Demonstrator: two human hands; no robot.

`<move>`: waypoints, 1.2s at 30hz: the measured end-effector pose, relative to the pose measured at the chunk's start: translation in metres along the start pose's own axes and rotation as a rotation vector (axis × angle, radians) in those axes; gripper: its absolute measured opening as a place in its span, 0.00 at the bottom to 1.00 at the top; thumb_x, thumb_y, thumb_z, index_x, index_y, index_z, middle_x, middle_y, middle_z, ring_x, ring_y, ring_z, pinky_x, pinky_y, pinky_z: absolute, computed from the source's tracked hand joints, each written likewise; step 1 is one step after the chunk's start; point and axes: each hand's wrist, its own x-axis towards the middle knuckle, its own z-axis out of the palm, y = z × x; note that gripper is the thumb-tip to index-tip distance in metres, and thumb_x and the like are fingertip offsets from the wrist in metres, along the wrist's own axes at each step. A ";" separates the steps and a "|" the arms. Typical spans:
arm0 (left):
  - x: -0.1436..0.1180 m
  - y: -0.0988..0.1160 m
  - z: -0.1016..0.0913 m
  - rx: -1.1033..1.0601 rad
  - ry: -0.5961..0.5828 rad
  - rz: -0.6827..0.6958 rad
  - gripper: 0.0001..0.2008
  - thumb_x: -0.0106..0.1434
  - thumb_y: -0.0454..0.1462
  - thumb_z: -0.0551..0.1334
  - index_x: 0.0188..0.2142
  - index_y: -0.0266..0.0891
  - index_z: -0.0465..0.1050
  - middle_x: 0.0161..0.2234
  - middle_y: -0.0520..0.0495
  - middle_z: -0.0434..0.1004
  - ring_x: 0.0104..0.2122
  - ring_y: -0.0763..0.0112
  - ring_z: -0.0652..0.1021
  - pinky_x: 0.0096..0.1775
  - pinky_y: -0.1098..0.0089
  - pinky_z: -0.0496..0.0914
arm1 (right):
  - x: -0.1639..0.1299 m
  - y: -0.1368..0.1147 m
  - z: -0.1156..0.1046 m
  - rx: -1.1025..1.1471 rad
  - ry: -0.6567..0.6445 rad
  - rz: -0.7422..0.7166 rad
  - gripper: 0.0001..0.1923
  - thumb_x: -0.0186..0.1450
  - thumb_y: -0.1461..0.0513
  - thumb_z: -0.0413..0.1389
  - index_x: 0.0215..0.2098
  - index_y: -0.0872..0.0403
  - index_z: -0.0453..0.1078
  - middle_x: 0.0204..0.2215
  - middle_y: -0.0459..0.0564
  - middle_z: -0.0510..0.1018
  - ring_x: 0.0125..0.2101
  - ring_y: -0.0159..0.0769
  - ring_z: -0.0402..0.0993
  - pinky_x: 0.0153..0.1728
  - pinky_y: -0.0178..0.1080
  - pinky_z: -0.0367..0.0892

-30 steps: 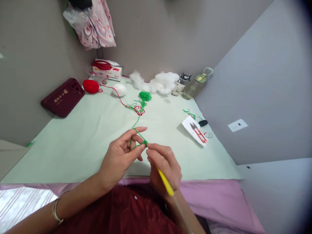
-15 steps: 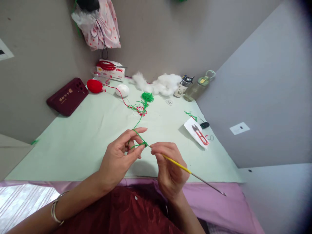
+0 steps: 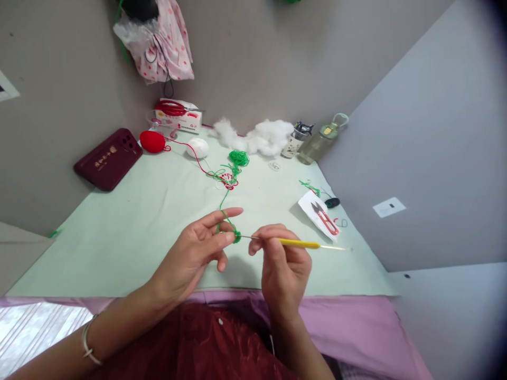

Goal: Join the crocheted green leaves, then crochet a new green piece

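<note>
The yarn [image 3: 236, 236] is green, the hook [image 3: 298, 243] yellow-handled with a silver shaft. The counter [image 3: 130, 232] is pale mint green with a pink-lilac cloth [image 3: 356, 327] at its edge. A red ball [image 3: 152, 141], a white ball [image 3: 197, 148], white stuffing [image 3: 261, 136], red snips [image 3: 325, 218] on white paper, a maroon case [image 3: 108, 158]. The hanging cloth [image 3: 166, 42] is pink with red dots. The lap [image 3: 206, 348] is dark red.

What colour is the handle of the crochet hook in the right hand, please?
Yellow: the crochet hook in the right hand, seen in the head view.
</note>
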 end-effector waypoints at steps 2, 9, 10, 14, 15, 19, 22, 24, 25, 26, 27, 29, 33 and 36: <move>-0.001 -0.002 0.001 0.062 -0.021 0.045 0.21 0.59 0.37 0.74 0.52 0.43 0.81 0.32 0.53 0.74 0.23 0.79 0.69 0.21 0.79 0.67 | 0.002 0.000 0.002 -0.008 -0.052 -0.001 0.09 0.72 0.65 0.55 0.40 0.51 0.78 0.34 0.48 0.80 0.31 0.34 0.78 0.33 0.40 0.75; 0.001 -0.008 -0.001 0.078 0.027 0.008 0.22 0.59 0.39 0.75 0.53 0.44 0.81 0.31 0.54 0.75 0.21 0.83 0.69 0.25 0.79 0.67 | -0.012 0.011 0.008 -0.360 -0.039 -0.312 0.15 0.70 0.69 0.57 0.48 0.46 0.79 0.41 0.51 0.81 0.39 0.36 0.79 0.37 0.40 0.76; 0.002 -0.007 -0.002 0.028 0.006 -0.039 0.22 0.59 0.39 0.75 0.53 0.43 0.81 0.28 0.55 0.72 0.19 0.85 0.64 0.24 0.80 0.66 | -0.012 0.012 0.007 -0.386 -0.039 -0.330 0.14 0.70 0.69 0.58 0.48 0.46 0.80 0.41 0.51 0.81 0.40 0.37 0.79 0.37 0.41 0.76; 0.008 -0.004 -0.005 -0.119 -0.008 -0.141 0.17 0.59 0.37 0.75 0.48 0.38 0.84 0.22 0.61 0.59 0.17 0.88 0.50 0.23 0.82 0.64 | -0.004 0.008 0.002 -0.151 0.016 -0.096 0.11 0.72 0.66 0.56 0.43 0.48 0.80 0.35 0.48 0.79 0.32 0.33 0.77 0.34 0.40 0.74; 0.008 -0.003 -0.005 -0.118 0.001 -0.124 0.16 0.59 0.36 0.74 0.47 0.39 0.84 0.22 0.61 0.59 0.17 0.88 0.50 0.22 0.83 0.64 | -0.001 0.006 0.001 -0.042 0.037 -0.004 0.10 0.73 0.65 0.55 0.42 0.49 0.79 0.33 0.47 0.78 0.28 0.31 0.76 0.32 0.39 0.73; 0.006 -0.005 -0.003 0.015 -0.044 -0.008 0.14 0.60 0.36 0.74 0.46 0.41 0.84 0.32 0.52 0.74 0.23 0.83 0.66 0.25 0.81 0.68 | 0.005 0.003 0.003 0.159 -0.037 0.157 0.08 0.72 0.63 0.58 0.39 0.49 0.81 0.34 0.46 0.79 0.28 0.29 0.75 0.31 0.36 0.72; 0.003 -0.008 -0.003 0.130 -0.036 0.058 0.14 0.61 0.38 0.73 0.48 0.45 0.83 0.36 0.51 0.76 0.31 0.76 0.74 0.29 0.79 0.71 | 0.004 0.005 0.003 0.143 -0.055 0.189 0.07 0.71 0.63 0.59 0.40 0.49 0.81 0.34 0.46 0.80 0.30 0.29 0.75 0.34 0.35 0.72; 0.002 -0.009 -0.005 0.191 -0.021 0.074 0.14 0.62 0.38 0.72 0.49 0.46 0.83 0.36 0.52 0.75 0.31 0.77 0.74 0.30 0.78 0.72 | 0.004 0.007 0.002 0.208 -0.049 0.231 0.08 0.72 0.62 0.59 0.40 0.49 0.81 0.34 0.46 0.81 0.29 0.28 0.75 0.33 0.34 0.72; 0.001 -0.009 -0.007 0.214 -0.020 0.076 0.14 0.63 0.39 0.71 0.49 0.47 0.83 0.36 0.53 0.74 0.29 0.78 0.73 0.30 0.78 0.72 | 0.004 0.007 0.001 0.251 -0.047 0.252 0.08 0.72 0.61 0.58 0.39 0.49 0.81 0.34 0.46 0.81 0.28 0.27 0.75 0.32 0.34 0.72; 0.001 -0.008 -0.007 0.233 -0.021 0.075 0.13 0.63 0.39 0.71 0.49 0.47 0.83 0.36 0.53 0.74 0.29 0.79 0.73 0.31 0.78 0.72 | 0.004 0.007 0.000 0.292 -0.045 0.268 0.08 0.72 0.61 0.58 0.39 0.49 0.81 0.35 0.46 0.82 0.27 0.27 0.76 0.32 0.34 0.72; 0.001 -0.008 -0.008 0.244 -0.024 0.074 0.13 0.64 0.39 0.71 0.49 0.48 0.83 0.36 0.53 0.74 0.28 0.80 0.73 0.31 0.77 0.72 | 0.004 0.007 -0.001 0.323 -0.042 0.276 0.08 0.72 0.60 0.58 0.38 0.50 0.80 0.34 0.46 0.82 0.27 0.27 0.76 0.31 0.33 0.72; 0.000 -0.007 -0.008 0.259 -0.033 0.074 0.13 0.64 0.39 0.71 0.49 0.49 0.83 0.37 0.54 0.73 0.27 0.80 0.74 0.31 0.77 0.71 | 0.005 0.006 -0.003 0.343 -0.038 0.267 0.09 0.73 0.60 0.57 0.38 0.51 0.80 0.34 0.46 0.82 0.27 0.27 0.76 0.30 0.33 0.73; -0.001 -0.005 -0.008 0.271 -0.038 0.075 0.12 0.65 0.39 0.70 0.48 0.49 0.83 0.36 0.54 0.72 0.27 0.81 0.74 0.31 0.77 0.71 | 0.002 0.003 -0.007 0.266 -0.068 0.201 0.10 0.75 0.61 0.54 0.40 0.51 0.78 0.36 0.47 0.83 0.29 0.28 0.78 0.32 0.34 0.74; -0.002 -0.005 -0.009 0.294 -0.037 0.075 0.12 0.66 0.40 0.69 0.48 0.51 0.83 0.37 0.54 0.72 0.28 0.81 0.74 0.32 0.77 0.71 | -0.001 0.000 -0.009 0.204 -0.089 0.159 0.11 0.75 0.62 0.52 0.42 0.51 0.78 0.37 0.48 0.83 0.30 0.30 0.79 0.33 0.36 0.75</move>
